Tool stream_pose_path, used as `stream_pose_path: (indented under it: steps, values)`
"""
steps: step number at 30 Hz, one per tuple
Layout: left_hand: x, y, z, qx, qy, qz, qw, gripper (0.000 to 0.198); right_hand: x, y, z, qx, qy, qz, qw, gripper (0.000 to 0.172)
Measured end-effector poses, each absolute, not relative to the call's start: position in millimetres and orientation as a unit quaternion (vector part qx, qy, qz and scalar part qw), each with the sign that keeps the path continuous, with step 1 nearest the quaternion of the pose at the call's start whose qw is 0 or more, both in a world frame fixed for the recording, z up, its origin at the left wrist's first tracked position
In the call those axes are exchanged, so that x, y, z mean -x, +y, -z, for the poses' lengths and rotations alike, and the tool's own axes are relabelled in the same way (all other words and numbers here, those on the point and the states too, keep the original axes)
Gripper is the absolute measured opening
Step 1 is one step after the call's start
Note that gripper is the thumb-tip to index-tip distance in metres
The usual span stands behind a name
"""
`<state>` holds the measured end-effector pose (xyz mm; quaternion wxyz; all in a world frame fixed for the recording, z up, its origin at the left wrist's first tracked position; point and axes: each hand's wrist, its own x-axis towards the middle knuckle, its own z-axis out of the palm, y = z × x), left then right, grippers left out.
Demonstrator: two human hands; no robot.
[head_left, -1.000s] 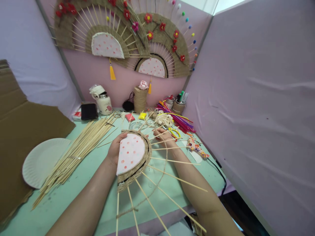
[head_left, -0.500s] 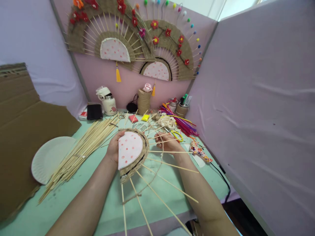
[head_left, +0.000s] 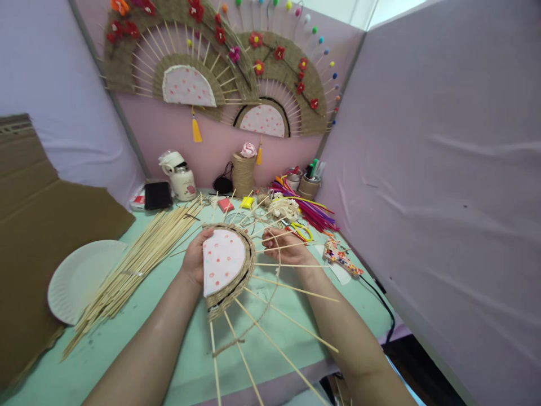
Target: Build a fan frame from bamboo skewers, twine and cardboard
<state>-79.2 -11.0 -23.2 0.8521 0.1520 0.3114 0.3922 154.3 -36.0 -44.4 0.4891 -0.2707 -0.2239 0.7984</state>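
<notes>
A half-round fan (head_left: 224, 259) with a white, red-dotted centre and a twine-wrapped rim is held up over the table. Thin bamboo sticks (head_left: 287, 330) spread outward from its curved edge. My left hand (head_left: 196, 254) grips the fan at its straight side, thumb on the front and the other fingers mostly hidden behind. A strand of twine (head_left: 268, 301) runs in an arc across the sticks, away from the rim. Behind the upper sticks, my right hand (head_left: 287, 248) has its fingers pinched together on the twine; sticks partly cover the fingertips.
A bundle of bamboo sticks (head_left: 135, 273) and a white paper plate (head_left: 80, 276) lie left, beside cardboard (head_left: 63, 225). Yellow-handled scissors (head_left: 302, 230), pipe cleaners (head_left: 316, 214) and a corded glue gun (head_left: 340, 258) lie right. A bottle (head_left: 182, 180) and twine spool (head_left: 244, 175) stand behind.
The view has shifted slightly, so the background sits a little further left. Both hands keep their hold, and the fan stays nearly in place. My right hand has moved slightly left.
</notes>
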Motion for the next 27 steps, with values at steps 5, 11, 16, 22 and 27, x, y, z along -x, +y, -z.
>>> stream_pose_path:
  steps: [5,11,16,22,27]
  values:
    - [78,-12,22,-0.153,0.328,-0.386,0.849,0.034,-155,-36,44,0.262,-0.226,-0.798,0.493,0.008]
    - [79,-10,27,-0.154,0.331,-0.376,0.852,0.031,-156,-36,44,0.247,-0.233,-0.796,0.502,0.005]
    - [83,-8,31,-0.166,0.314,-0.343,0.869,0.033,-155,-36,42,0.242,-0.239,-0.795,0.503,0.005]
    - [85,-5,34,-0.161,0.296,-0.335,0.880,0.033,-154,-37,41,0.241,-0.245,-0.789,0.510,0.009]
    - [85,-4,35,-0.148,0.297,-0.332,0.883,0.034,-154,-38,40,0.243,-0.242,-0.788,0.511,0.009]
